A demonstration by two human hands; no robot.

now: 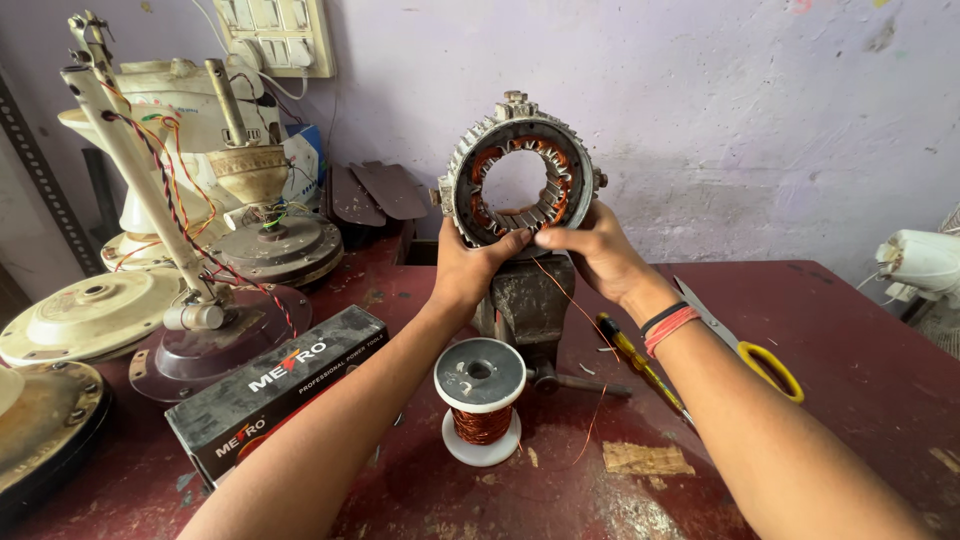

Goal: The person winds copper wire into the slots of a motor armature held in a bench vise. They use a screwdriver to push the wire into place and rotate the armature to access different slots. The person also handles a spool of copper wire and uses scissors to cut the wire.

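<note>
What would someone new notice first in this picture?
The round metal motor stator with copper windings, held upright in the centre above a grey bench vise by the left hand and right hand. In front stands a white spool of copper wire; dismantled cream ceiling fans crowd the left.

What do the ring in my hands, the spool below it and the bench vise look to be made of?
Ring: dull grey metal with stacked slotted teeth, likely steel; reddish glossy windings look like copper. Spool: white plastic-looking flanges, shiny copper-coloured wire. Vise: dark, rough, worn metal, possibly cast iron.
</note>
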